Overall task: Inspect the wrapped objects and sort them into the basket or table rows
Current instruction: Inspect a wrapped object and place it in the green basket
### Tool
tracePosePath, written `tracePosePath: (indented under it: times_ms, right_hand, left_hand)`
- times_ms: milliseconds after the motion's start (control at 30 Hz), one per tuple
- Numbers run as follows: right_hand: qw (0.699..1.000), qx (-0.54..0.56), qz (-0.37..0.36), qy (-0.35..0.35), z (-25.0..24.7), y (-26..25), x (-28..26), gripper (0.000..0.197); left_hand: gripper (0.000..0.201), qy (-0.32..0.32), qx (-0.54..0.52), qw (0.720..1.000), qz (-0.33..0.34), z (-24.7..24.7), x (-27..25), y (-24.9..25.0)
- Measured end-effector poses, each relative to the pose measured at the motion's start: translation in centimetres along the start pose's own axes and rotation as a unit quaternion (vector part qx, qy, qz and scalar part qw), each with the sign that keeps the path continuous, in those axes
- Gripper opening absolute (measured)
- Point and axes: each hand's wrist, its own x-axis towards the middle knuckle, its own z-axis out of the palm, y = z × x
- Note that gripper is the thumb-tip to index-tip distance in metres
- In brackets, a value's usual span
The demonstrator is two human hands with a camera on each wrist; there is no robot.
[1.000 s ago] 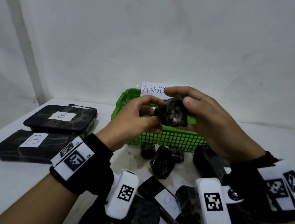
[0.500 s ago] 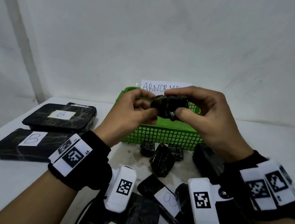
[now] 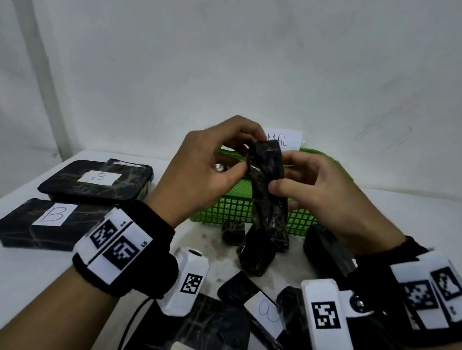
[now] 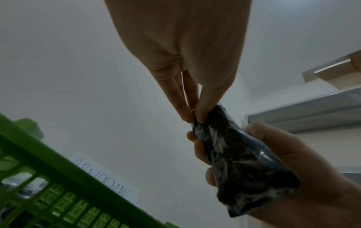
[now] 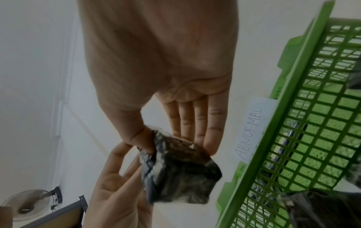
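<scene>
Turned since half a second ago, the wrapped object (image 3: 268,185) now stands on end, long and upright, where it lay short and crosswise between the hands before; it is held in the air in front of the green basket (image 3: 237,207), at about twelve o'clock from the person; the left hand (image 3: 206,169) pinches its upper edge at nine o'clock, thumb against fingertips (image 4: 187,114) pressed close together; the right hand (image 3: 325,197) grips it from three o'clock, thumb on the near face and fingers (image 5: 197,123) laid straight and side by side along the back; the basket's rim carries a white label (image 5: 252,129) reading ABNORMAL, and dark wrapped pieces lie inside it; on the white table (image 3: 10,279), just below the held object at six o'clock, smaller wrapped bundles (image 3: 256,255) sit near the basket's front wall; at nine o'clock two flat wrapped packs (image 3: 96,182) lie one behind the other, each with a label marked B; more wrapped packs (image 3: 255,301) crowd the near edge between the wrists; both wrists wear black bands with white marker tags (image 3: 114,245).
</scene>
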Motion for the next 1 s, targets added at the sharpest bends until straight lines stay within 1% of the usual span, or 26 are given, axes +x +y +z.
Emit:
tracePosePath:
  times_ms: [67, 133, 233, 300, 367, 433, 533, 600, 667, 733, 800, 900, 1000]
  right_hand:
    - [0.998, -0.039, -0.037, 0.036, 0.3, 0.2, 0.1, 0.026]
    - [0.993, -0.077, -0.054, 0.064, 0.4, 0.2, 0.0, 0.035]
    - [0.988, -0.085, -0.091, 0.091, 0.4, -0.1, -0.1, 0.035]
    - [0.985, -0.081, -0.111, 0.100, 0.3, -0.4, -0.2, 0.036]
    - [0.984, -0.086, -0.115, 0.103, 0.2, -0.5, -0.2, 0.039]
    - [0.985, -0.088, -0.111, 0.094, 0.1, -0.4, -0.2, 0.043]
    - [0.990, -0.084, -0.104, 0.042, -0.4, -0.3, -0.4, 0.051]
    - [0.993, -0.039, -0.105, 0.035, -0.7, -0.5, -0.4, 0.046]
    - [0.992, -0.008, -0.102, 0.069, -0.8, -0.8, -0.4, 0.038]
    - [0.989, -0.021, -0.097, 0.107, -0.7, -0.8, -0.1, 0.035]
    - [0.987, -0.030, -0.101, 0.121, -0.4, -0.5, 0.1, 0.028]
    - [0.986, -0.028, -0.115, 0.118, 0.1, -0.1, 0.3, 0.016]
    - [0.986, -0.046, -0.116, 0.106, 0.3, -0.1, 0.2, 0.011]
  left_hand:
    - [0.036, -0.014, -0.017, 1.000, 0.000, -0.1, 0.0, 0.1]
    - [0.029, -0.013, -0.053, 0.998, -0.016, -0.1, 0.0, 0.0]
    - [0.016, 0.001, -0.110, 0.992, -0.065, 0.1, 0.1, -0.2]
    - [0.020, -0.005, -0.140, 0.984, -0.107, 0.1, 0.2, -0.2]
    - [0.023, -0.023, -0.147, 0.981, -0.123, 0.2, 0.2, -0.2]
    - [0.027, -0.029, -0.126, 0.985, -0.115, 0.2, 0.2, -0.2]
    - [0.029, -0.016, -0.091, 0.991, -0.096, 0.2, 0.1, -0.3]
    - [0.028, -0.018, -0.072, 0.993, -0.088, 0.2, 0.0, -0.3]
    - [0.030, -0.025, -0.049, 0.996, -0.069, 0.1, 0.0, -0.2]
    - [0.034, -0.036, -0.023, 0.998, -0.044, 0.2, -0.1, -0.1]
    - [0.036, -0.048, -0.008, 0.998, -0.037, 0.2, -0.1, 0.0]
    - [0.035, -0.058, -0.010, 0.997, -0.041, 0.2, 0.0, 0.0]
    - [0.033, -0.071, -0.020, 0.996, -0.052, 0.2, 0.0, 0.0]
